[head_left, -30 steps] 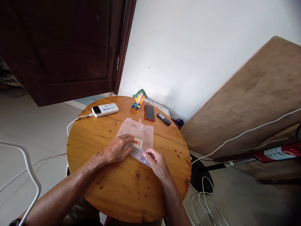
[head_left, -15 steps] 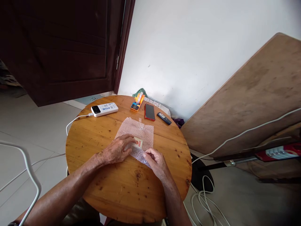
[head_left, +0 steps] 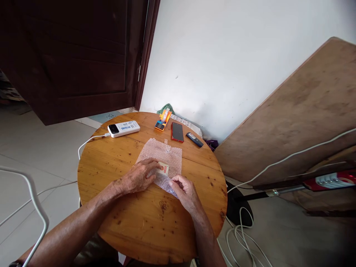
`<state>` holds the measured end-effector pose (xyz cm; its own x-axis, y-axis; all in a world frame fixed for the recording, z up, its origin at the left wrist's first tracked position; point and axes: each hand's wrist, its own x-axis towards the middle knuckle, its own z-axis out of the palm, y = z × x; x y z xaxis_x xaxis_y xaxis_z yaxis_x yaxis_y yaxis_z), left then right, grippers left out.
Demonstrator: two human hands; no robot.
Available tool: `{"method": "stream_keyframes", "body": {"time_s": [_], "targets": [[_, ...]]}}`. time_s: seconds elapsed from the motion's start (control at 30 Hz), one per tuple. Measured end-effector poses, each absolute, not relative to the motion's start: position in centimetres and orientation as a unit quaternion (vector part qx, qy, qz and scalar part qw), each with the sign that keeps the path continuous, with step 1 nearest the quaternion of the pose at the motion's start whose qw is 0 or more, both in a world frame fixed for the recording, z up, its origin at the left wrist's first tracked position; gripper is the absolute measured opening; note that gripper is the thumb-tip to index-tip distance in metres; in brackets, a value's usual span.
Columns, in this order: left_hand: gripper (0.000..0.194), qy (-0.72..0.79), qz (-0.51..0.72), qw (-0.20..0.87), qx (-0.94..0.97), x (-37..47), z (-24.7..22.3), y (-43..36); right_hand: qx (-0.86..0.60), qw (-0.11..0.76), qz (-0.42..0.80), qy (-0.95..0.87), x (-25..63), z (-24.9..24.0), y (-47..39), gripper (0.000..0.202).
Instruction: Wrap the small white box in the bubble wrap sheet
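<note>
A sheet of bubble wrap [head_left: 172, 155] lies on the round wooden table [head_left: 133, 230], its near edge folded up toward the middle. On it rests a small pale card-like item [head_left: 164, 168] with a red and orange print, partly covered by the fold and by my fingers. My left hand [head_left: 141, 175] lies over the left side of the wrap, fingers stretched out and touching the item's left edge. With thumb and fingers pinched, my right hand [head_left: 185, 189] grips the folded edge of the wrap at its right end.
Toward the back stand a white power bank [head_left: 126, 128] with a cable, an orange tape dispenser [head_left: 163, 119], a phone [head_left: 177, 132] in a red case and a small dark handheld device [head_left: 194, 139]. White cables [head_left: 241, 230] coil on the floor at right. A wooden board [head_left: 292, 111] leans by the wall.
Almost nothing differs. Both hands keep their places on the bubble wrap, and the view has shifted very slightly.
</note>
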<state>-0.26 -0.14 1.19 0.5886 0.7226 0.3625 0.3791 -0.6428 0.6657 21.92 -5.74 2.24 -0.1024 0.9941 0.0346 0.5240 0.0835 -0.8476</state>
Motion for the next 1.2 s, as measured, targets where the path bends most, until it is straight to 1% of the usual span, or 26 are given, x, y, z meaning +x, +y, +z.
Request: {"method": "stream_keyframes", "body": {"time_s": [0.7,1.0,1.2], "targets": [[0.039,0.323,0.32,0.269,0.849,-0.25,1.28,-0.18,-0.583,0.334,0.342,-0.657,21.94,2.2,-5.81,0.025],[0.047,0.334,0.294,0.248,0.86,-0.27,1.24,-0.59,-0.587,0.323,0.331,-0.665,21.71,2.71,-6.02,0.025],[0.048,0.344,0.279,0.246,0.862,-0.31,1.36,-0.76,-0.584,0.317,0.32,-0.676,21.69,2.61,-6.01,0.023]]}}
